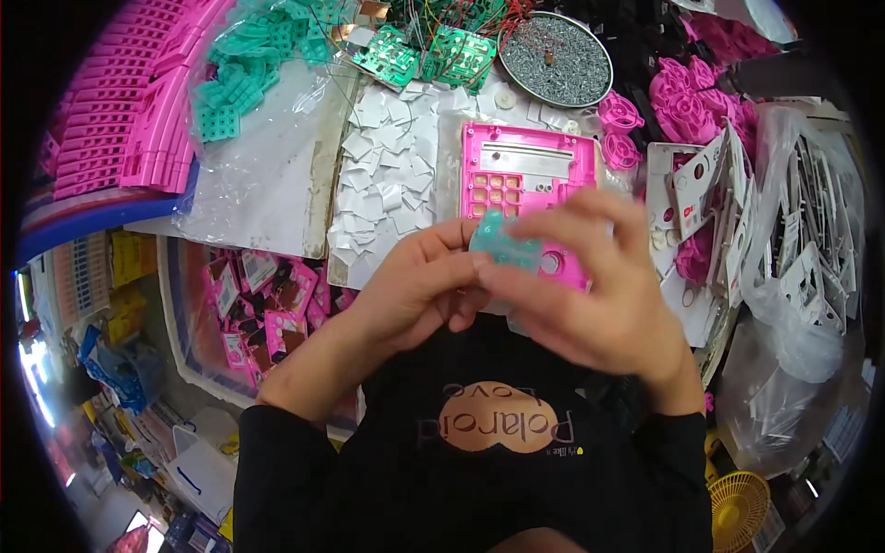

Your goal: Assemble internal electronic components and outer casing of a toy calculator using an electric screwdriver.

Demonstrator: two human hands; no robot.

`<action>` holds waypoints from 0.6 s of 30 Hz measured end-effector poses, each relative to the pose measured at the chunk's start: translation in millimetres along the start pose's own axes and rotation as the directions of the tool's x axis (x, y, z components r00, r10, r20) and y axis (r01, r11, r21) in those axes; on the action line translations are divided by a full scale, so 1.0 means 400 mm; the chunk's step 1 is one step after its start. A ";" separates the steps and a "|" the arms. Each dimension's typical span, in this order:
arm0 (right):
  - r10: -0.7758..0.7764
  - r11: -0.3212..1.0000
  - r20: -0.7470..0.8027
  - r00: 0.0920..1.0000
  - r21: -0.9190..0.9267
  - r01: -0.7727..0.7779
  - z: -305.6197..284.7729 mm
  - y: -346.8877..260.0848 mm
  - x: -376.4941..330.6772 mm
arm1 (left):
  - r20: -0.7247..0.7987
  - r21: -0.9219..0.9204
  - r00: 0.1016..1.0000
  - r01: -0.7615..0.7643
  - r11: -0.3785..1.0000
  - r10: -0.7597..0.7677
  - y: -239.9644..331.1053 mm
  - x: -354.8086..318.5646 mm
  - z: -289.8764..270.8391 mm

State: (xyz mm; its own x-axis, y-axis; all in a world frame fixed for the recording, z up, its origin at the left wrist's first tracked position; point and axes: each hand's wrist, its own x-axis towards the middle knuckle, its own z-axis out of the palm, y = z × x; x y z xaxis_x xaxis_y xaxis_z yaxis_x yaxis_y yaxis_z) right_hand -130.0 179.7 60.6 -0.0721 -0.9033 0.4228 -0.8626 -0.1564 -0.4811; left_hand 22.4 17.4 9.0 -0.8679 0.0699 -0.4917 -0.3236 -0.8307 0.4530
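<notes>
A teal rubber keypad (505, 245) is held up over the work surface, pinched at its left side by my left hand (415, 288). My right hand (604, 300) comes at it from the right, its thumb side against the lower edge and the other fingers curved above. Motion smears those fingers, so their grip is unclear. Behind the keypad lies a pink plastic housing (578, 158) with a grid of square openings and a silvery strip. My hands cover its lower left part.
Small white pieces (383, 175) are scattered left of the housing. Beyond are green circuit boards (385, 57) with wires and a round tray of screws (556, 60). Teal keypads (241, 78) pile up at the far left. A bin (184, 346) of pink parts stands left; white panels (693, 189) stand right.
</notes>
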 end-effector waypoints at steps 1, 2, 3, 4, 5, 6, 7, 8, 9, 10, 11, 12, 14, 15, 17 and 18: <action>-0.018 0.996 0.022 1.000 -0.084 0.020 -0.001 -0.021 -0.010 | 0.016 -0.028 0.999 0.050 0.998 -0.050 -0.010 -0.010 0.000; -0.018 0.997 0.040 0.999 -0.080 0.021 0.001 -0.032 -0.023 | 0.031 -0.056 0.995 0.099 0.994 -0.097 -0.023 -0.025 0.000; -0.020 0.997 0.060 0.998 -0.074 0.024 0.005 -0.034 -0.033 | 0.048 -0.084 0.989 0.147 0.986 -0.143 -0.031 -0.036 -0.003; 0.018 1.000 0.069 0.997 -0.004 -0.017 0.009 -0.025 -0.042 | 0.034 -0.019 0.989 0.147 0.989 -0.146 -0.032 -0.043 -0.007; 0.054 0.996 0.082 0.995 0.066 -0.059 0.014 -0.011 -0.051 | 0.019 0.045 0.989 0.147 0.988 -0.148 -0.026 -0.055 -0.011; 0.089 0.986 0.097 0.991 0.136 -0.102 0.021 0.003 -0.055 | 0.004 0.109 0.989 0.146 0.983 -0.148 -0.018 -0.066 -0.016; 0.156 0.957 0.037 0.987 0.241 -0.161 0.034 0.015 -0.048 | 0.014 0.223 0.994 0.105 0.969 -0.111 -0.009 -0.073 -0.020; 0.291 0.897 0.083 0.953 0.324 -0.302 0.043 0.033 -0.042 | 0.027 0.334 0.997 0.063 0.940 -0.076 0.004 -0.077 -0.026; 0.414 0.809 0.141 0.899 0.396 -0.435 0.052 0.052 -0.037 | 0.043 0.440 0.998 0.019 0.898 -0.042 0.017 -0.081 -0.034; 0.532 0.695 0.203 0.822 0.450 -0.561 0.058 0.068 -0.028 | 0.003 0.467 1.000 0.006 0.884 -0.008 0.041 -0.086 -0.041; 0.548 0.686 0.231 0.804 0.426 -0.589 0.069 0.089 -0.020 | -0.036 0.498 0.999 -0.009 0.867 0.031 0.066 -0.088 -0.049; 0.564 0.677 0.258 0.785 0.401 -0.617 0.083 0.112 -0.011 | -0.073 0.529 0.995 -0.022 0.848 0.071 0.083 -0.086 -0.058; 0.567 0.702 0.259 0.782 0.346 -0.623 0.100 0.136 0.011 | -0.100 0.535 0.973 -0.122 0.836 0.206 0.098 -0.082 -0.083; 0.563 0.732 0.228 0.795 0.309 -0.607 0.101 0.141 0.021 | -0.111 0.539 0.956 -0.171 0.825 0.271 0.100 -0.082 -0.088; 0.522 0.809 0.168 0.836 0.213 -0.548 0.107 0.152 0.027 | -0.119 0.523 0.958 -0.163 0.837 0.261 0.099 -0.081 -0.096; 0.529 0.806 0.168 0.832 0.205 -0.555 0.108 0.155 0.027 | -0.121 0.515 0.959 -0.159 0.842 0.255 0.099 -0.079 -0.098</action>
State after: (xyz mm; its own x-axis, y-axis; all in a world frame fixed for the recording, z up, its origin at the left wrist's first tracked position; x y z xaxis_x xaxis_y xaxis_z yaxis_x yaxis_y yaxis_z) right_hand -162.7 143.0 2.3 -0.4322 -0.9012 -0.0323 -0.5533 0.2933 -0.7797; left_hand 51.9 -39.4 13.4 -0.8697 -0.2118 -0.4459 -0.3284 -0.4262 0.8429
